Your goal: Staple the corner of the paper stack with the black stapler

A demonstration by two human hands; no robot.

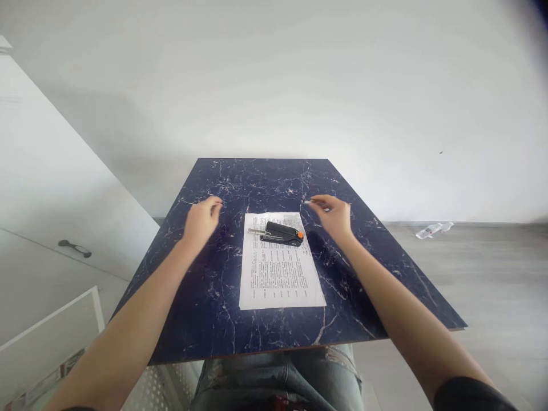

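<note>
A black stapler (280, 234) with an orange tip lies on a sheet of printed paper (280, 279). Its metal staple tray juts out to the left from under the black top. To the right of the paper, my right hand (331, 214) is closed, thumb against fingers, on a small silvery-white piece (307, 201) too small to name surely. My left hand (203, 217), left of the paper, has its thumb and fingertips drawn together. Whether anything is between them I cannot make out. Neither hand touches the stapler or the paper.
The paper lies on a dark blue marble-patterned table (201, 319) with a wall behind it. At the left is a white cabinet with a dark handle (75, 248). A crumpled clear plastic wrapper (433, 230) lies on the floor to the right.
</note>
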